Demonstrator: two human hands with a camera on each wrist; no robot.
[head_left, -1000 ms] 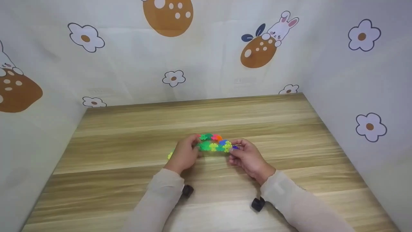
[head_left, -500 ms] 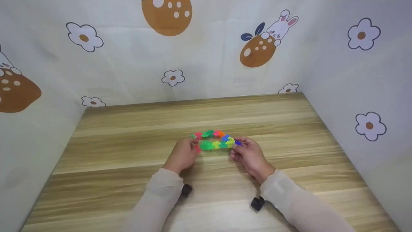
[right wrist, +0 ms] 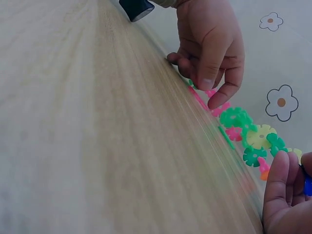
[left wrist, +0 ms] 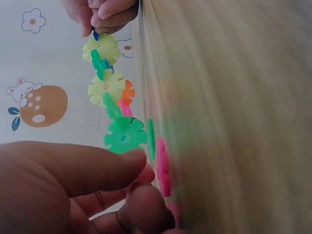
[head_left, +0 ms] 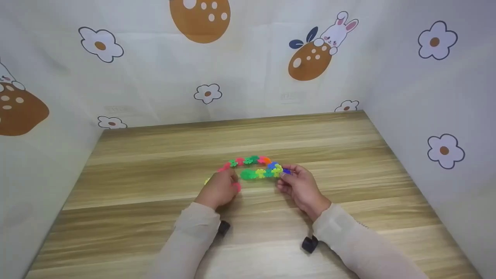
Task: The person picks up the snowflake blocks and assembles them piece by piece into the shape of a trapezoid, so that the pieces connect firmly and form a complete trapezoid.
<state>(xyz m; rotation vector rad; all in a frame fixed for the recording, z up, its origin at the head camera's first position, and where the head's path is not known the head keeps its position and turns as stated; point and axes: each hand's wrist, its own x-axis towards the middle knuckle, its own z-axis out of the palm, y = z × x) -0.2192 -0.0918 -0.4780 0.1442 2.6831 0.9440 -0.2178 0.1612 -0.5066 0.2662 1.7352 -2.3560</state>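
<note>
A chain of colourful plastic snowflake discs (head_left: 260, 174) bends round in a loop above the table. At its right bend my right hand (head_left: 304, 190) pinches a dark blue disc (head_left: 286, 171), which also peeks out under its fingers in the left wrist view. My left hand (head_left: 219, 189) pinches a pink snowflake disc (left wrist: 146, 173) between thumb and fingers, close to a green disc (left wrist: 125, 138); whether those two discs are joined is hard to tell. The chain's far strand (head_left: 248, 160) runs behind the left hand, ending in a yellow disc (head_left: 207, 181) partly hidden there.
The wood-grain table (head_left: 155, 151) lies under both hands. Pale fabric walls (head_left: 252, 69) with rabbit and flower prints enclose its back and sides. Black camera mounts (head_left: 309, 245) hang from both wrists.
The left hand first shifts off the far strand, showing more red and green discs, then lowers slightly with the pink disc, away from the green disc. The right hand barely moves.
</note>
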